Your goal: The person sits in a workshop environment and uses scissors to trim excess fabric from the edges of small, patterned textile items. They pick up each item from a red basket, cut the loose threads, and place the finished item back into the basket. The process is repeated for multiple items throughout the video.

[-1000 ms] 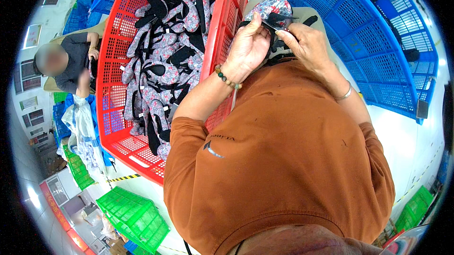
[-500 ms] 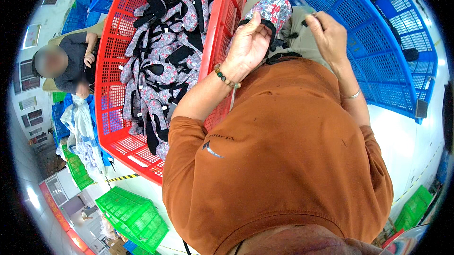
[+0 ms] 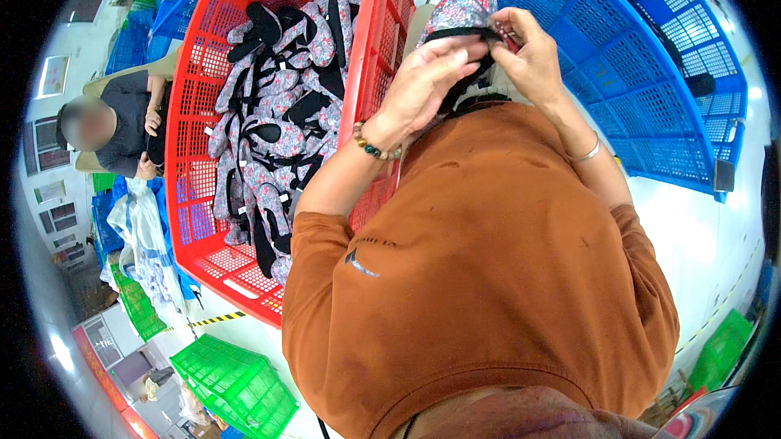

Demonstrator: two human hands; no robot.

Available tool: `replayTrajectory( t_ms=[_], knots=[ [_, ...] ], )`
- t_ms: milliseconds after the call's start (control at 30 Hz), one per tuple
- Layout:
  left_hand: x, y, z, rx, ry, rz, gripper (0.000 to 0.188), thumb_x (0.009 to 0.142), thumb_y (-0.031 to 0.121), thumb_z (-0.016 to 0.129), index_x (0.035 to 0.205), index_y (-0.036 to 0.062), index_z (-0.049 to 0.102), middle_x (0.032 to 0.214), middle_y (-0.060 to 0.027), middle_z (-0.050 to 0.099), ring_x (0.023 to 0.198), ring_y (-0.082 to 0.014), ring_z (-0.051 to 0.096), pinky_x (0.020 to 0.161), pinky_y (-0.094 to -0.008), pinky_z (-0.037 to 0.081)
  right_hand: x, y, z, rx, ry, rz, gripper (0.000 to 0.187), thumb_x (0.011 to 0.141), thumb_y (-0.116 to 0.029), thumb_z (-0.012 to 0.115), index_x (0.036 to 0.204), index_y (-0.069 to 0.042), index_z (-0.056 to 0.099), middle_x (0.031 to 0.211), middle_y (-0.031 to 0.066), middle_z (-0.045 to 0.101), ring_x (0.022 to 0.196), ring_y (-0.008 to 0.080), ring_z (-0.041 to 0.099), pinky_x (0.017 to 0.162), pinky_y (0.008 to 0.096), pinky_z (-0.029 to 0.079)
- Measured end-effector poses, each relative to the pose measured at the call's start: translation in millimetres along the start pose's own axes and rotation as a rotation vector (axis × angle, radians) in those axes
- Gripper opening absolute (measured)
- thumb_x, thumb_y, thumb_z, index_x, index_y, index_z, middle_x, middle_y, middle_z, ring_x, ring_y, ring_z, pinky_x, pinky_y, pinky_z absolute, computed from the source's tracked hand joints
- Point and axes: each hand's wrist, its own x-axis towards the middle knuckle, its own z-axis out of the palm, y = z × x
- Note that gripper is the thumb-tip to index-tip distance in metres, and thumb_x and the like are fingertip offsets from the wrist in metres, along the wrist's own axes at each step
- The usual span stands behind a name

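A floral fabric slipper point(image 3: 464, 6), grey with red and blue and edged in black, is in front of my body with its rounded end pointing away. My left hand point(image 3: 427, 81), a beaded bracelet at its wrist, has its bent fingers at the slipper's black edge; they are partly blurred. On the other side of the opening, my right hand point(image 3: 527, 52) pinches the black edge with thumb and fingers. The fingertips of both hands are close together there. Whether the right hand also holds something small cannot be made out.
Left of me stands a red basket point(image 3: 351, 117) with many similar floral and black slippers point(image 3: 277, 138). Large blue baskets point(image 3: 618, 89) curve along my right. A seated person point(image 3: 122, 126) works beyond the red basket. Green crates point(image 3: 236, 382) stand on the floor at lower left.
My right hand has moved left from beside the slipper to its black edge. My left hand has shifted slightly left and down. The slipper has moved slightly away from me.
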Motion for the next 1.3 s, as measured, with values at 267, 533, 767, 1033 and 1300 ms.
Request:
replayTrajectory(
  t_ms=[267,533,767,1033,1300],
  knots=[
    [3,8,0,1.399,0.377,0.869,0.040,0.064,0.005,0.072,0.101,0.0038,0.057,0.098,-0.0094,0.054,0.086,-0.0220,0.055,0.075,-0.0294,0.045,1,0,-11,0.114,-0.059,0.156,0.024,0.078,-0.003,0.060,0.101,0.000,0.052,0.070,-0.0024,0.055,0.060,0.0038,0.041,0.054,0.0198,0.037],
    [27,27,-22,1.120,-0.029,0.563,0.017,0.080,-0.003,0.054,0.096,-0.0023,0.060,0.088,-0.0076,0.060,0.083,-0.0153,0.058,0.075,-0.0237,0.045,9,-13,-23,-0.212,-0.027,-0.180,0.032,0.073,-0.007,0.064,0.103,-0.005,0.054,0.081,0.0078,0.056,0.065,0.0215,0.054,0.058,0.0282,0.045],
    [39,40,-37,0.749,-0.221,0.085,0.016,0.081,0.009,0.056,0.092,-0.0020,0.061,0.085,0.0011,0.060,0.078,-0.0068,0.055,0.071,-0.0225,0.045,11,-4,-24,-0.241,-0.190,-0.305,0.019,0.077,-0.012,0.062,0.094,-0.004,0.057,0.085,0.0099,0.053,0.069,0.0266,0.055,0.062,0.0320,0.047],
    [27,19,-50,0.271,-0.426,-0.143,0.022,0.082,0.016,0.061,0.095,-0.0009,0.059,0.089,-0.0024,0.061,0.081,-0.0083,0.056,0.076,-0.0213,0.044,-7,7,-18,0.065,-0.399,0.065,0.021,0.086,-0.021,0.056,0.086,0.001,0.056,0.071,0.0094,0.048,0.063,0.0158,0.050,0.059,0.0286,0.040],
    [15,-1,-39,0.036,-0.142,-0.101,0.020,0.085,0.016,0.058,0.095,-0.0010,0.059,0.086,-0.0037,0.063,0.075,-0.0085,0.059,0.071,-0.0203,0.047,-16,-7,-12,-0.057,-0.261,0.186,0.035,0.076,-0.032,0.068,0.082,0.001,0.055,0.073,0.0119,0.052,0.063,0.0233,0.052,0.055,0.0307,0.041]
  ],
)
